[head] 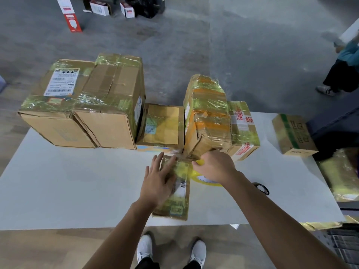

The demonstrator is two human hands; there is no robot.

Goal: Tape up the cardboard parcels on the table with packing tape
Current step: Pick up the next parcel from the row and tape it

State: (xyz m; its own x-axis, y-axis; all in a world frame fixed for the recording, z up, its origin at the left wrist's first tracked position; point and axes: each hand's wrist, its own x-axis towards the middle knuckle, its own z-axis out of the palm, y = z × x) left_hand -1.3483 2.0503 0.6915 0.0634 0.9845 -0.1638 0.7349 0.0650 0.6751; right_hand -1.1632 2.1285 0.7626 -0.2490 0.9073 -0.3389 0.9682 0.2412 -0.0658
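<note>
My left grip [161,179] lies flat with straight fingers, pressing the small parcel [179,202] down on the table [58,181]. My right grip [215,167] is curled round the yellow tape roll [204,182], just right of the parcel's far end.

The parcel sits in the lower middle of the frame, near the front edge of the table. It is just in front of the row of bigger parcels [108,113].

I think I am laying tape over the far end. To do it well, I should press hard so the parcel cannot slide. I should pull the tape tight and low, then rub it flat. The scissors [262,188] lie near, on the right.

The parcel is long and flat, with its label facing up. Its long side runs almost straight up the frame, away from me.
</note>
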